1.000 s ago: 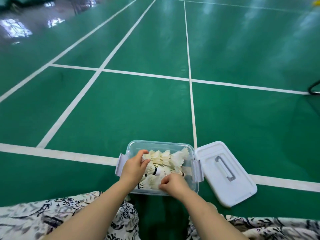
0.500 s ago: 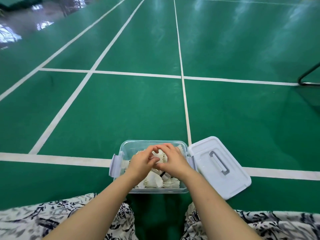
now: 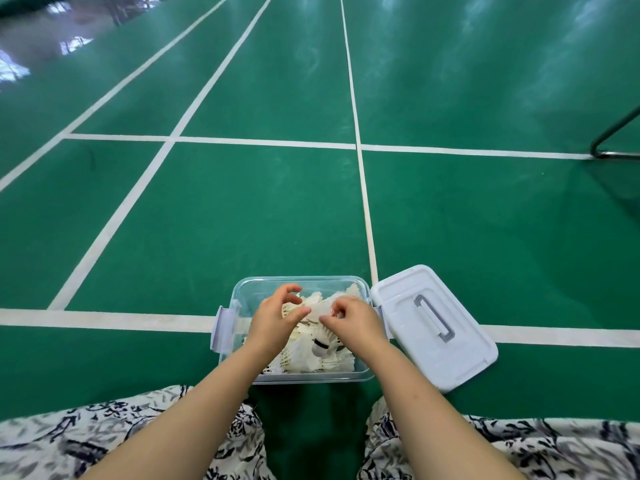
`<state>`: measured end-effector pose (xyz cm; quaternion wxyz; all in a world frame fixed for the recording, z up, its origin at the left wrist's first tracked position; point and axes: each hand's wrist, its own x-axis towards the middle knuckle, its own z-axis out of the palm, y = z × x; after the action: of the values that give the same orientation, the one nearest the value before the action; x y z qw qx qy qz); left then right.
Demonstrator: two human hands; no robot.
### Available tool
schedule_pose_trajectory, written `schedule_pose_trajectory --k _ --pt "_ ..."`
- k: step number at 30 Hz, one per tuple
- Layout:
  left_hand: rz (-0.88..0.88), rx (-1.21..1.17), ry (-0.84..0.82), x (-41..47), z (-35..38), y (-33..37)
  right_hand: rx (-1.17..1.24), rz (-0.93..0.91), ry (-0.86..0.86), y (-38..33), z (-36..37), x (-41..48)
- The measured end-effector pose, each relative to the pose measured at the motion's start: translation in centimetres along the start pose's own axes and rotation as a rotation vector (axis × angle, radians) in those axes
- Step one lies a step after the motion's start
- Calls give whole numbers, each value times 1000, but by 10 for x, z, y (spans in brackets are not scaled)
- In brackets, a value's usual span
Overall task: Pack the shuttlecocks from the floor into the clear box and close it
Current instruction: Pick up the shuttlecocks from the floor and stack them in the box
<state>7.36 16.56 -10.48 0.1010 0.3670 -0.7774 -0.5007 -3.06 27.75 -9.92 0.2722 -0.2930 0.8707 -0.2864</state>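
The clear box [image 3: 242,299] stands open on the green floor just ahead of my knees. Several white feather shuttlecocks [image 3: 311,356] lie piled inside it; one shows a black band at its cork. Both hands are over the pile. My left hand [image 3: 273,323] has its fingers curled and apart, thumb tip touching the feathers, gripping nothing. My right hand [image 3: 358,323] is curled, its fingertips pinching the feather edge of a shuttlecock near the box's far right. The white lid [image 3: 460,355], with a grey handle, lies flat on the floor against the box's right side.
White court lines [image 3: 104,318] run under and beyond the box. A dark metal frame [image 3: 609,133] stands at the far right. My patterned trouser legs [image 3: 69,441] fill the bottom edge. No loose shuttlecocks show on the floor.
Both hands shifted within the box: they came together over the pile, then parted slightly, the left opening its fingers. The camera view moved a little left.
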Motion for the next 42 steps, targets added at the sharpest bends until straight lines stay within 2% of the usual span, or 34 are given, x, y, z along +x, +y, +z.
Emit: schedule_pose_trajectory --k 3,10,13,17,23,28,31,34,42 --pt "-45 -11 30 0 -2 -4 -35 99 -5 6 5 -3" --pt "-61 46 0 -2 3 -9 -100 132 -263 10 38 -11" --pt "-66 43 1 0 6 -10 -136 154 -312 15 46 -13" --pt "-82 24 18 4 12 -7 -103 180 -284 16 38 -5" --pt "-75 1 112 32 34 18 165 168 42 5 -3 26" --pt "5 -56 105 81 56 56 242 152 158 12 -40 79" --pt "35 -56 91 118 64 68 232 189 157 30 -55 117" --pt "46 -8 67 155 69 65 152 231 80 55 -58 154" --pt "-65 11 -82 231 101 22 -20 430 -118 114 -22 199"
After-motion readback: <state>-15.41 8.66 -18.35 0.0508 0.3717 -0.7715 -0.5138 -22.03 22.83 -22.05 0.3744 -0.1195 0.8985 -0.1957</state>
